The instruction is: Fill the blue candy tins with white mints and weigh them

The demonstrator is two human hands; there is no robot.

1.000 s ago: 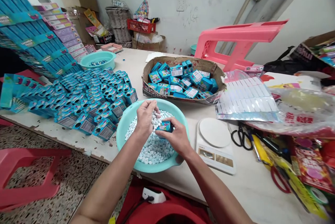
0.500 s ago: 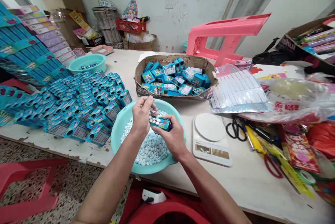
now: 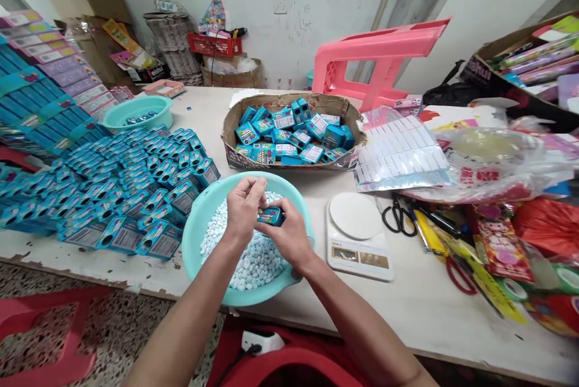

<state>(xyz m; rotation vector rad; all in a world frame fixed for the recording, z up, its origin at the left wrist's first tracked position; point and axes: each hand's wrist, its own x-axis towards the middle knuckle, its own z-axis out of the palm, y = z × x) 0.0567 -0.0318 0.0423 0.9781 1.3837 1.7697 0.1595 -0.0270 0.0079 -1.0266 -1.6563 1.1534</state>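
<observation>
A teal basin [image 3: 190,241] holds many small white and pale blue candies [image 3: 260,266]. Over it, my right hand [image 3: 292,235] is closed round a small blue candy box [image 3: 270,216] with printed lettering. My left hand [image 3: 244,206] is at the box's left end, fingertips pinched together; what they hold, if anything, is hidden. Rows of blue candy boxes [image 3: 136,194], many with a dark round hole on top, stand left of the basin. More blue boxes [image 3: 289,134] lie jumbled in a cut-down cardboard box [image 3: 235,157] behind it.
Right of the basin sit a white kitchen scale [image 3: 359,242], black-handled scissors [image 3: 398,218] and a yellow cutter. Sticker sheets [image 3: 398,155] and plastic bags lie beyond. A smaller teal bowl [image 3: 158,119] stands at the back left. A pink stool [image 3: 380,55] rises behind the table.
My left fingers have drawn together at the box's end, and the candies seen between them and on the box no longer show. The whole view has shifted slightly.
</observation>
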